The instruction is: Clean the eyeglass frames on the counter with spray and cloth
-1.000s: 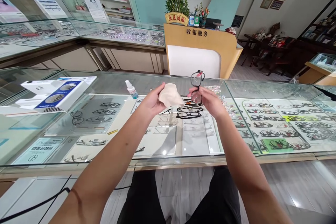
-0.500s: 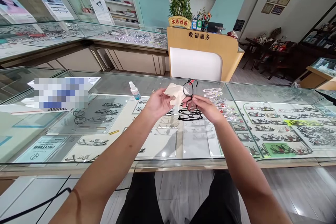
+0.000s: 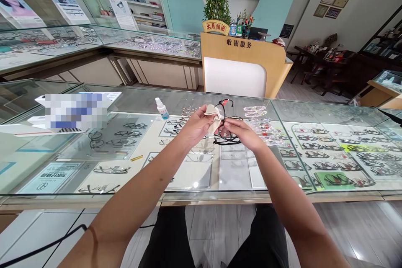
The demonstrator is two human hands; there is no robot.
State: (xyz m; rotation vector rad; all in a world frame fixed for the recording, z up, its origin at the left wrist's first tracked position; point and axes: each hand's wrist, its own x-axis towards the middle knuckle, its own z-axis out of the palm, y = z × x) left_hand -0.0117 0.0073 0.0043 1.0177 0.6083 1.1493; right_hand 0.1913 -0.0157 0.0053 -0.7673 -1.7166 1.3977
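Above the glass counter, my left hand [image 3: 198, 125] is closed on a cream cleaning cloth [image 3: 215, 122]. The cloth is folded against one lens of a pair of black-framed glasses [image 3: 224, 111], hiding most of that lens. My right hand [image 3: 243, 130] pinches the glasses near the bridge and lower lens; one temple arm with a red mark sticks up and away. Under my hands, more black glasses [image 3: 226, 139] lie on the counter. A white spray bottle [image 3: 162, 109] with a blue label stands to the left of my left hand.
Clear-framed glasses [image 3: 255, 111] lie in a row right of my hands. The glass display counter [image 3: 188, 193] holds many frames beneath its top. A white box [image 3: 37, 123], partly blurred, sits at the left. Beyond stands a wooden cashier desk [image 3: 276, 58].
My left hand has moved right, bringing the cloth from beside the glasses onto the lens. The glasses have turned, now showing more edge-on, and sit slightly farther left.
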